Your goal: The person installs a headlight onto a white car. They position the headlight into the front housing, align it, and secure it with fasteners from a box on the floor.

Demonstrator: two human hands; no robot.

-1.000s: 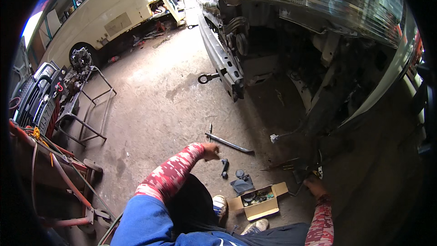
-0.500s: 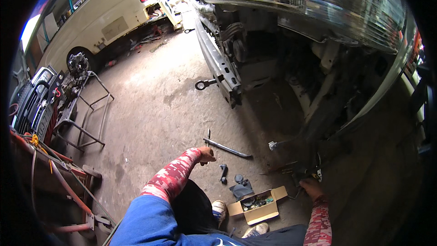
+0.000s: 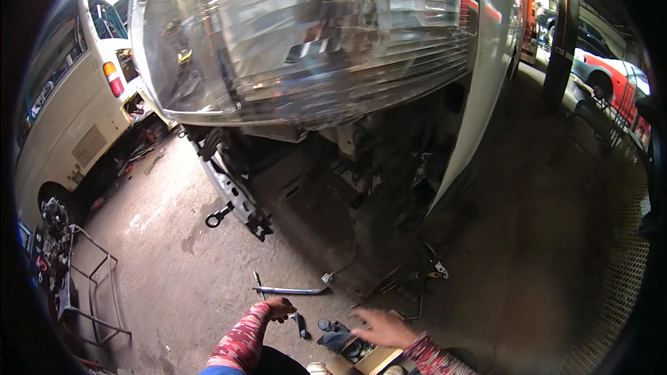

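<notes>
The long metal wrench (image 3: 290,290) lies on the concrete floor (image 3: 174,271) just beyond the left hand (image 3: 280,307), whose grip is empty now, while the right hand (image 3: 381,326), fingers spread, has swung over the cardboard box (image 3: 375,360).

L. hand (image 3: 280,307) is rested on concrete floor (image 3: 174,271) by a long metal bar (image 3: 288,291); r. hand (image 3: 382,326) is spread over a cardboard box (image 3: 372,360), below a large headlight (image 3: 306,35).
</notes>
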